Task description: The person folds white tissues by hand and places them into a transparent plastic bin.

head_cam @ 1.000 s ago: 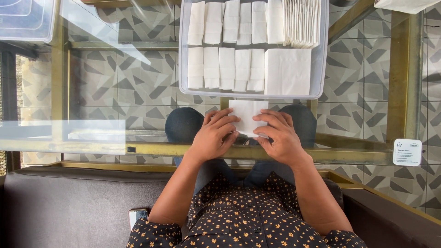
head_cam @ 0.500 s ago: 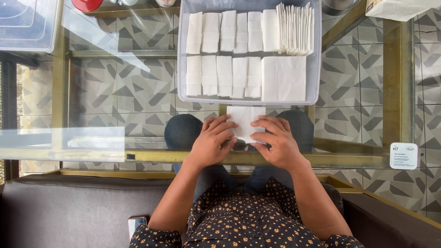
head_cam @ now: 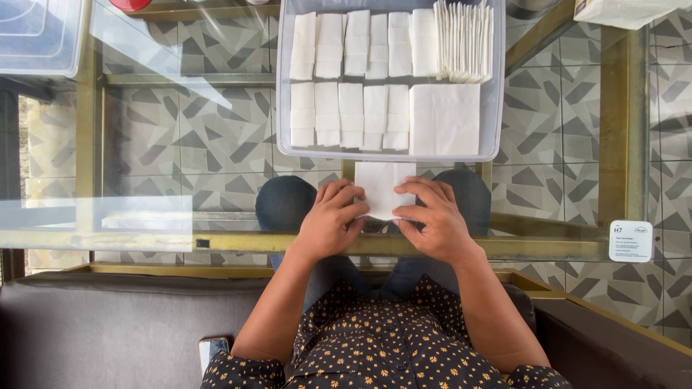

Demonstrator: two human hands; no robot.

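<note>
A white paper napkin [head_cam: 382,186] lies on the glass table near its front edge. My left hand [head_cam: 328,222] presses its left side with the fingertips. My right hand [head_cam: 430,220] pinches its right and lower edge, and the napkin looks partly folded. Just beyond it stands a clear plastic tray [head_cam: 282,86] with several folded white napkins [head_cam: 351,115] in two rows, a flat square napkin [head_cam: 445,119] and an upright stack of napkins [head_cam: 463,42].
The glass tabletop has a brass frame [head_cam: 216,243]. A small white card [head_cam: 630,240] sits at the right front. Another clear container [head_cam: 36,36] is at the far left, a white box [head_cam: 623,11] at the top right. A phone [head_cam: 213,351] lies on the dark seat.
The view has shifted down a little. My hands stay on the napkin, working its lower part between the fingers.
</note>
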